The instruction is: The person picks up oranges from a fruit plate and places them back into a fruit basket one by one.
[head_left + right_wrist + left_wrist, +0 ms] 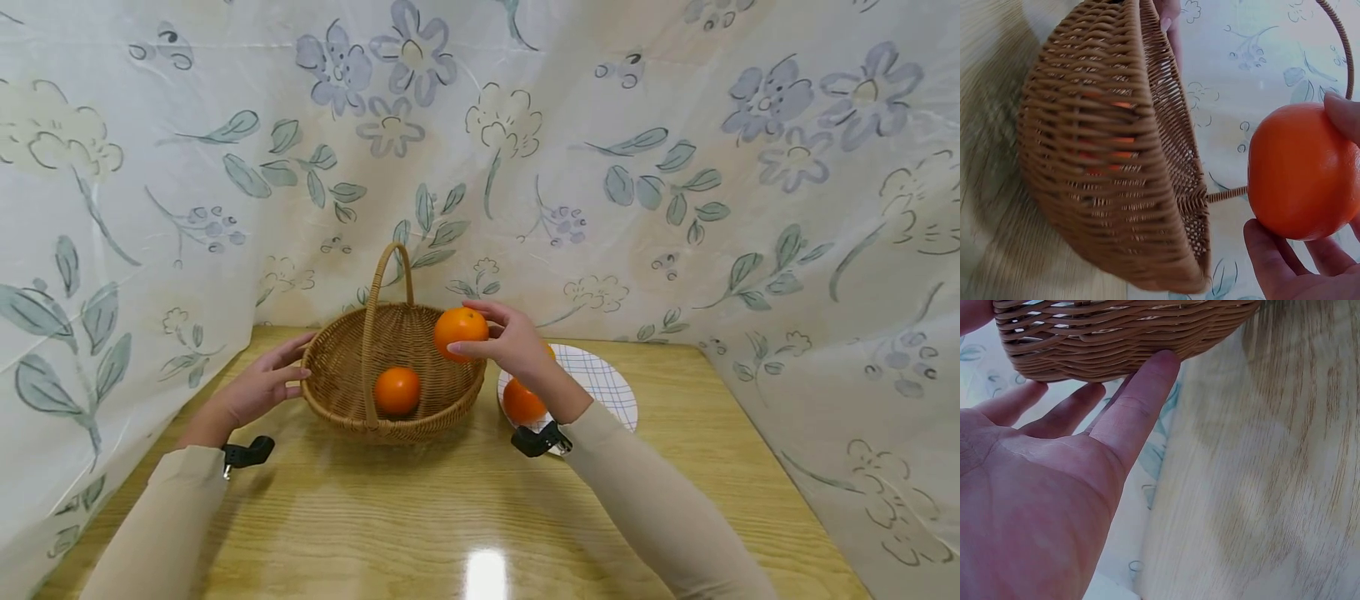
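Observation:
My right hand point(517, 337) holds a smooth, glossy orange point(461, 333) between thumb and fingers, above the right side of a wicker basket point(337, 408). In the right wrist view, the orange point(1300, 172) is apart from the basket wall point(1097, 206). Inside the basket lies another orange point(397, 391). My left hand point(262, 385) touches the basket's left side; in the left wrist view its fairly straight fingers point(1138, 406) meet the woven wall point(1116, 337). A white plate with blue lines point(600, 383) stands to the right, bearing an orange point(522, 402) and a second one mostly hidden behind my right hand.
The basket's tall arched handle point(371, 333) rises over its middle. A wooden table point(375, 517) carries everything. Floral sheeting point(525, 167) hangs along the back and both sides, close behind the basket. A bright reflection lies on the front of the tabletop.

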The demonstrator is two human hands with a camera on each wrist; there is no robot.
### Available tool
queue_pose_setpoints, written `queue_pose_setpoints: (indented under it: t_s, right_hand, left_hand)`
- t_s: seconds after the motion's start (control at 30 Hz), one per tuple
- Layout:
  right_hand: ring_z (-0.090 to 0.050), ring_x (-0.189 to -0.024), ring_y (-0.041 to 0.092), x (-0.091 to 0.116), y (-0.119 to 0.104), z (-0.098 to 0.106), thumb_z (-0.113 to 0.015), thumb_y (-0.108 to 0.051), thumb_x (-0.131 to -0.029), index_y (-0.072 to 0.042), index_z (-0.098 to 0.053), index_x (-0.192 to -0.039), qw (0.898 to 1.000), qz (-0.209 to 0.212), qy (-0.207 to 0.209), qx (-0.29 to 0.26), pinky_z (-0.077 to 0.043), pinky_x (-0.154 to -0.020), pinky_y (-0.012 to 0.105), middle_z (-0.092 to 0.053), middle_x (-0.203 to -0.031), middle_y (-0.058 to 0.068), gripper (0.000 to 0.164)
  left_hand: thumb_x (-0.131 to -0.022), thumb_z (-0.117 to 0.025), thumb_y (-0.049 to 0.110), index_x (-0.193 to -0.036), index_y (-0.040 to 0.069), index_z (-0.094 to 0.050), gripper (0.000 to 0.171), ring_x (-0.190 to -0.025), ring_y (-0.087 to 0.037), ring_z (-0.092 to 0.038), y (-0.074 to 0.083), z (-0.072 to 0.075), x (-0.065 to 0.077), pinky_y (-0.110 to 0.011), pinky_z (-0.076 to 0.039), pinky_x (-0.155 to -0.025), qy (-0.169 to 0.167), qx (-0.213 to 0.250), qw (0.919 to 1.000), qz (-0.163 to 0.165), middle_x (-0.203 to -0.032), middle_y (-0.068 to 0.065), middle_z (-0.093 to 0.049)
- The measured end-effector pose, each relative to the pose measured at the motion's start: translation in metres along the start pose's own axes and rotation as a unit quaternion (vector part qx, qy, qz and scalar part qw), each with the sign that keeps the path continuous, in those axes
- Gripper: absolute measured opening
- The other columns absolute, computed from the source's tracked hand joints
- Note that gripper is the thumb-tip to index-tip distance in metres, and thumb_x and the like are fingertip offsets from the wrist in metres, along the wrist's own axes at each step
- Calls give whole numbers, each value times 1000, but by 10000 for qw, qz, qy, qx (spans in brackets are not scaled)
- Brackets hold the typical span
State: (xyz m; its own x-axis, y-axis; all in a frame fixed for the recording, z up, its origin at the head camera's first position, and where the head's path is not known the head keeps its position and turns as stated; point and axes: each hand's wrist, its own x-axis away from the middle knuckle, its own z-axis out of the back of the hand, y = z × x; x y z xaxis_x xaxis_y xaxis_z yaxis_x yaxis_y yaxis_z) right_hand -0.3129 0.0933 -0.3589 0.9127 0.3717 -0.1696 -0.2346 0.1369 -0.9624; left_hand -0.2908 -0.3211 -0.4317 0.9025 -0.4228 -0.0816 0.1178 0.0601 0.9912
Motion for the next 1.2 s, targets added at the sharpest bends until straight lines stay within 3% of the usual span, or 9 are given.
queue_pose_setpoints:
  t_s: [0.2, 0.73, 1.03, 1.2]
  right_hand:
    - [-66, -116, 27, -12, -5, -11, -90, -19, -79, -31, -65, -137, 9999, -103, -49, 27, -60, -91, 37, -63, -133, 3, 64]
    - [-63, -117, 24, -43, -12, -41, -90, -22, -79, -22, -64, -138, 9996, -2, -191, 188, -59, -89, 34, -64, -132, 4, 64]
    - [-62, -115, 24, -58, -12, -57, -90, -26, -79, -19, -60, -142, 9990, -193, -238, 338, -56, -98, 46, -63, -132, 4, 71]
    - [-63, -112, 25, -67, -9, -66, -90, -24, -80, -17, -60, -142, 9990, -235, -228, 290, -58, -92, 37, -63, -132, 8, 69]
  left_hand:
    - [-107, -48, 9, -165, 6, -6, 71, -123, -5, -58, 1, -1, 0, -26, -58, -91, 24, 34, 10000, 18, -163, -28, -7]
    - [-107, -48, 9, -165, 7, -6, 72, -122, -3, -57, 1, 1, -1, -25, -58, -91, 38, -44, 10000, 69, -164, -31, -4]
    - [-107, -46, 7, -165, 7, -6, 71, -123, -4, -58, -2, 0, 1, -25, -58, -91, 10, 3, 10000, -15, -162, -31, -5]
    - [-108, -47, 8, -165, 7, -5, 71, -123, -2, -57, -3, 0, 1, -25, -58, -91, 26, -70, 10000, 14, -164, -31, -4]
